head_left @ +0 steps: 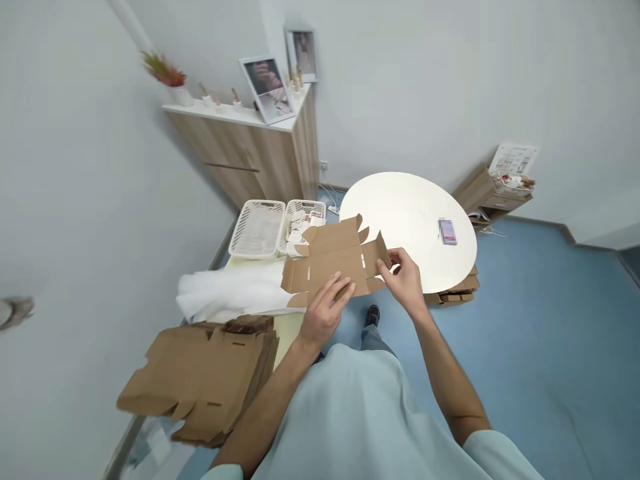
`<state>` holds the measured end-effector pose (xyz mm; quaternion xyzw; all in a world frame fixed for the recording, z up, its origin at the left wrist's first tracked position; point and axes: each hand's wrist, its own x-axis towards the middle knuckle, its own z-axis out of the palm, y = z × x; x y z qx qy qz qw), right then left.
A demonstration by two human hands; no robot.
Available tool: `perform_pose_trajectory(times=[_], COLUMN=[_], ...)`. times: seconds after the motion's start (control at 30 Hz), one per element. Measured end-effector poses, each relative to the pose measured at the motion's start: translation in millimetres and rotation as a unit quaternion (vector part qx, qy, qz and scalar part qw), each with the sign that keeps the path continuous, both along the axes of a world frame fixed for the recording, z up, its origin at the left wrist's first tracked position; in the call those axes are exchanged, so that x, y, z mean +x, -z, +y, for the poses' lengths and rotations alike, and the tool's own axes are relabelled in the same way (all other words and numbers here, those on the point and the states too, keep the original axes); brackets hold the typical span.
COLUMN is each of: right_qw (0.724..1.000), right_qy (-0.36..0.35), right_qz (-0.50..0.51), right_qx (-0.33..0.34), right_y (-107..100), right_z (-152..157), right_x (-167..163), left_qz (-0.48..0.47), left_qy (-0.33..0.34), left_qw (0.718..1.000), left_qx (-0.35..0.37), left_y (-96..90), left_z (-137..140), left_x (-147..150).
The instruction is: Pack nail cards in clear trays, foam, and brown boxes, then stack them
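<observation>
An unfolded brown cardboard box point(333, 263) is up in front of me, its flaps and tabs spread and its right end flap bent upward. My right hand point(404, 277) grips that right flap between thumb and fingers. On the near part of the panel lies my left hand point(329, 308), fingers stretched out and resting on the cardboard. A stack of flat cardboard boxes point(200, 373) lies to the left of my left forearm. Whether the held box touches the table edge I cannot tell.
A white oval table point(395, 200) bears a small purple item, blurred. White plastic baskets point(257, 230) stand at the left, one with small packets. Rolled white foam sheeting point(235, 287) lies nearer. A wooden cabinet point(260, 150) fills the corner; a small shelf point(493, 193) stands right.
</observation>
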<state>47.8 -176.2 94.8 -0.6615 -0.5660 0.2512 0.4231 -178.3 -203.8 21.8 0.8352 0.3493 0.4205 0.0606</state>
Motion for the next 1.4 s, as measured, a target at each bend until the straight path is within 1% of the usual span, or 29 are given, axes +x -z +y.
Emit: perform_pose_trajectory(times=[0.07, 0.17, 0.27, 0.37, 0.43, 0.53, 0.63, 0.73, 0.8, 0.87, 0.97, 1.07, 1.13, 1.27, 1.33, 1.4], right_qw=[0.999, 0.996, 0.992, 0.987, 0.980, 0.968, 0.959, 0.945, 0.938, 0.933, 0.934, 0.942, 0.942, 0.927, 0.924, 0.925], right_qy=[0.041, 0.068, 0.080, 0.071, 0.057, 0.071, 0.083, 0.092, 0.098, 0.104, 0.106, 0.071, 0.036, -0.014, -0.025, -0.035], right_qz=[0.013, 0.039, 0.066, 0.087, 0.116, 0.134, 0.064, 0.001, -0.015, -0.051, -0.128, -0.157, -0.162, -0.180, -0.176, -0.165], right_qx=[-0.012, -0.039, -0.078, -0.116, -0.153, -0.202, -0.262, -0.313, -0.332, -0.340, -0.317, -0.288, -0.290, -0.328, -0.338, -0.340], right_y=[16.5, 47.8, 87.6, 132.7, 162.4, 201.7, 231.9, 251.0, 256.0, 254.1, 241.4, 226.6, 220.7, 221.9, 226.7, 232.5], right_z=[6.5, 23.0, 45.7, 68.3, 80.8, 94.0, 100.7, 101.6, 101.1, 102.5, 114.2, 139.6, 160.7, 195.4, 203.9, 205.8], right_x=[45.0, 117.2, 188.3, 249.7, 282.5, 319.0, 341.9, 355.8, 362.6, 367.7, 369.1, 359.6, 348.8, 328.3, 322.4, 319.5], left_qz=[0.015, 0.039, 0.066, 0.113, 0.157, 0.214, 0.239, 0.253, 0.263, 0.269, 0.255, 0.224, 0.203, 0.152, 0.135, 0.125], left_qy=[0.042, 0.096, 0.127, 0.144, 0.156, 0.171, 0.177, 0.174, 0.166, 0.148, 0.110, 0.092, 0.081, 0.053, 0.045, 0.041], left_qw=[0.999, 0.994, 0.989, 0.980, 0.969, 0.944, 0.919, 0.899, 0.893, 0.894, 0.901, 0.896, 0.887, 0.868, 0.860, 0.855], left_qx=[-0.014, -0.031, -0.046, -0.078, -0.113, -0.181, -0.258, -0.313, -0.326, -0.326, -0.334, -0.373, -0.407, -0.469, -0.490, -0.502], left_y=[15.9, 48.4, 87.8, 129.1, 154.4, 185.3, 206.3, 219.0, 224.1, 227.3, 229.9, 230.4, 229.8, 225.8, 222.7, 219.7], left_z=[23.6, 58.1, 91.6, 122.3, 139.0, 155.4, 162.4, 165.7, 169.1, 174.5, 184.6, 192.9, 196.1, 200.6, 203.7, 207.2], left_x=[40.9, 107.1, 172.6, 229.4, 260.1, 295.1, 318.8, 331.3, 331.4, 324.0, 303.4, 284.6, 278.2, 276.6, 277.4, 277.9])
